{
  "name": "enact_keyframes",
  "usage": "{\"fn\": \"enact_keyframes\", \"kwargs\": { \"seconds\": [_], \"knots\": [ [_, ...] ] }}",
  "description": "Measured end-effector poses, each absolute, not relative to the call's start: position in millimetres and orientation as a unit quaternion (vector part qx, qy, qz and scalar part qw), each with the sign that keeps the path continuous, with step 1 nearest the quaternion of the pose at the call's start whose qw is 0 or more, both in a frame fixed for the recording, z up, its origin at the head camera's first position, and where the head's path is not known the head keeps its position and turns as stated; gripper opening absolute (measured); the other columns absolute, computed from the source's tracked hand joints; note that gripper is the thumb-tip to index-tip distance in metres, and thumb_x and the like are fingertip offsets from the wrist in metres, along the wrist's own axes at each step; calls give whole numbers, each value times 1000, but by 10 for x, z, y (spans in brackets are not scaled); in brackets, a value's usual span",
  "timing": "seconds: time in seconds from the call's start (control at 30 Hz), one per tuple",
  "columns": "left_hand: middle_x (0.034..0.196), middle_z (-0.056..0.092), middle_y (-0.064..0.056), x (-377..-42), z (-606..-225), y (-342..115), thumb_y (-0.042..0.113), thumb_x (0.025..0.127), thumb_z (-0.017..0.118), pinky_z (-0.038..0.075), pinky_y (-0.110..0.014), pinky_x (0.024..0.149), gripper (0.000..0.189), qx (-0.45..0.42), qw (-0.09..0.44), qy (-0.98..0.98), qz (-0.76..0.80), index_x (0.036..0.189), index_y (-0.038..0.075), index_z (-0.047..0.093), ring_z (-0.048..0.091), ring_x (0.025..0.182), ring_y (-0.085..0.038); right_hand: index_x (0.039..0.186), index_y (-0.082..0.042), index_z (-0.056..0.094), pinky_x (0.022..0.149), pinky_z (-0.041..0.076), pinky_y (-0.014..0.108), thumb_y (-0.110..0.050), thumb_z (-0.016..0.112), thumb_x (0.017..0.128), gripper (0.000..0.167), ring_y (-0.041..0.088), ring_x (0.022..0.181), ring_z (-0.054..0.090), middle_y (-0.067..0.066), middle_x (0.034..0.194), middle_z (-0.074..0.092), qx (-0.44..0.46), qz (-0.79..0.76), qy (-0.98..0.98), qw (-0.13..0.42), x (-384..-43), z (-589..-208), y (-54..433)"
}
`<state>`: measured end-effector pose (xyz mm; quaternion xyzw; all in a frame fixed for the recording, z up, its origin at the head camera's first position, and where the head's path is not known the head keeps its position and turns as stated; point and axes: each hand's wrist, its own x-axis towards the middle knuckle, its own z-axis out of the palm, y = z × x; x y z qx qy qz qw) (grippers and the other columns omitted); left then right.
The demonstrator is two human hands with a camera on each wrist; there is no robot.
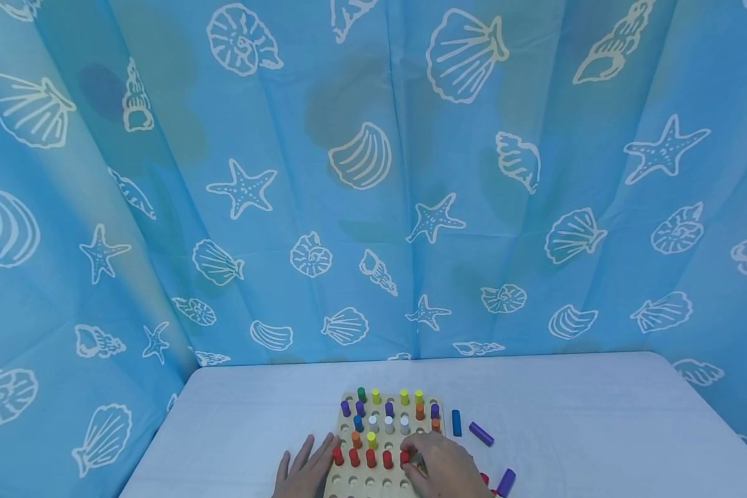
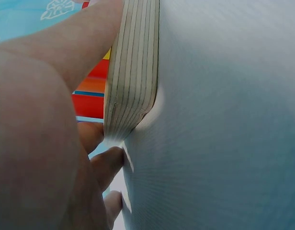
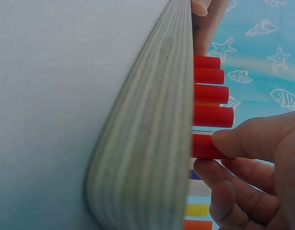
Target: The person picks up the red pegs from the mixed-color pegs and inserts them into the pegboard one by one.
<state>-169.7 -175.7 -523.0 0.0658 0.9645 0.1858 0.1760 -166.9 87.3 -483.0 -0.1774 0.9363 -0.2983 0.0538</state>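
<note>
A wooden pegboard (image 1: 348,482) with rows of holes lies on the table and bears coloured pegs. My right hand (image 1: 445,465) pinches a red peg (image 3: 203,146) between thumb and fingers; that peg stands in the board at the right end of a row of red pegs (image 1: 370,458). My left hand (image 1: 305,469) rests at the board's left edge, its fingers spread on the table and against the side, as the left wrist view shows. Behind the red row stand white pegs (image 1: 389,425), orange, yellow, purple, blue and green ones.
To the right of the board lie a blue peg (image 1: 456,422) and a purple peg (image 1: 481,434). Nearer, another purple peg (image 1: 506,482) lies beside red pegs (image 1: 484,478), partly hidden by my right hand. A blue shell-print curtain (image 1: 373,207) hangs behind the white table (image 1: 255,401).
</note>
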Motion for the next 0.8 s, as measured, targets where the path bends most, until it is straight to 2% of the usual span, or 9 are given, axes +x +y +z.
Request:
{"fn": "enact_keyframes", "kwargs": {
  "seconds": [0.3, 0.57, 0.8],
  "knots": [
    [159, 39, -9, -1690, -5209, -1743, 84, 75, 59, 2, -78, 114, 111, 65, 181, 962, 196, 156, 12, 37, 20, 149, -46, 108, -14, 70, 71, 59, 30, -21, 76, 90, 20, 6, 78, 60, -10, 89, 66, -172, -298, 938, 51, -1647, -4758, 895],
    [160, 38, -10, -1695, -5183, -1742, 84, 74, 60, 1, -78, 115, 111, 63, 189, 961, 193, 156, 13, 36, 18, 149, -46, 110, -15, 70, 66, 56, 28, -24, 76, 90, 23, 5, 74, 58, -12, 87, 64, -158, -284, 945, 38, -1607, -4682, 940],
    [159, 38, -10, -1689, -5185, -1746, 84, 74, 60, 0, -78, 114, 111, 64, 195, 959, 197, 156, 12, 35, 17, 149, -46, 111, -15, 70, 76, 60, 36, -25, 75, 90, 24, 9, 81, 60, -10, 92, 66, -138, -279, 950, 34, -1563, -4607, 1001]
  ]
}}
